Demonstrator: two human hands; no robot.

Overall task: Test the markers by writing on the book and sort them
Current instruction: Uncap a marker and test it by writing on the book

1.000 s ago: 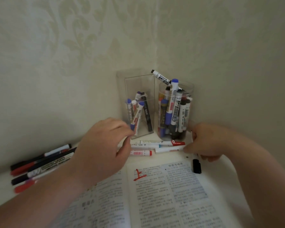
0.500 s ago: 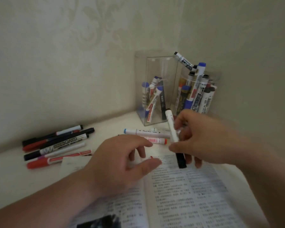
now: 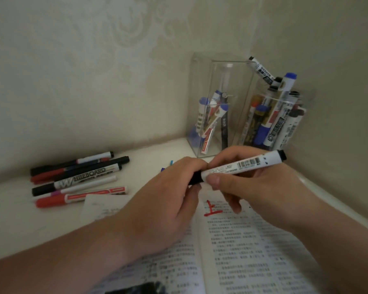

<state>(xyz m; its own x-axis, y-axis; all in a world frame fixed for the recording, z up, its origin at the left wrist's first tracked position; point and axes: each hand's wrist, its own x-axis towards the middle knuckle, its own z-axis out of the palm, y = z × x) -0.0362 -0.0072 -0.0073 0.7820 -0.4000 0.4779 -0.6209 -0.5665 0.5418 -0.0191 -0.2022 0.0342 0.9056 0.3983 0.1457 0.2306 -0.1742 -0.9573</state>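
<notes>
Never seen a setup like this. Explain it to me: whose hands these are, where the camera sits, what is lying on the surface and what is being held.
There is no machine here, only a person's two bare hands. One wide-angle camera worn on the person's head looks forward and down, so the arms come in from the bottom edge.

The right hand holds the barrel of a white marker. The left hand grips its black end, which looks like the cap.

Under the hands lies an open book with a red character written on it. To the left, loose markers lie on the white surface. In the corner stand a square clear box and a round clear jar, both holding markers.
</notes>
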